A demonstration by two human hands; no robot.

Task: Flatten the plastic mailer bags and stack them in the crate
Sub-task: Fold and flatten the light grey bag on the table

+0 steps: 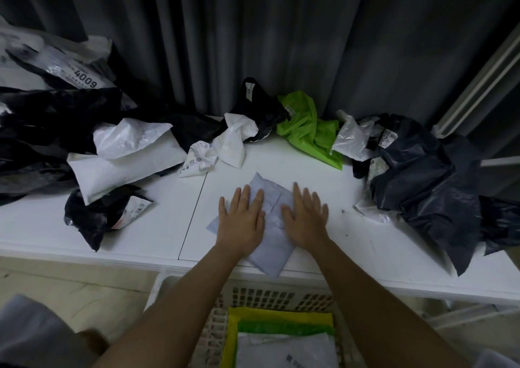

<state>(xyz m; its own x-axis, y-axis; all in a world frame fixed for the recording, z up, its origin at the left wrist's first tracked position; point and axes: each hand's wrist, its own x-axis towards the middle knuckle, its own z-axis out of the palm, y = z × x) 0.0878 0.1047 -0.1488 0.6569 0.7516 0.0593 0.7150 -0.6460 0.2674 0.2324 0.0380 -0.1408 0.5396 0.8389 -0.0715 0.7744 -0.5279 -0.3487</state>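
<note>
Two bare arms, no sleeves seen up to the picture's edge, left grip point(242, 218) and right grip point(305, 218) bare, no gloves, rings or watch worn

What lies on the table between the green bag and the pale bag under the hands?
Nothing: in the head view, bare white table separates the green bag from the pale bag.

Pale grey mailer point(269, 198) (creased) lies flat on table edge.

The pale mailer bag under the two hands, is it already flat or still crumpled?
Nearly flat. The pale mailer bag lies spread on the table with a few creases, and the left hand and right hand press it with straight fingers.
</note>
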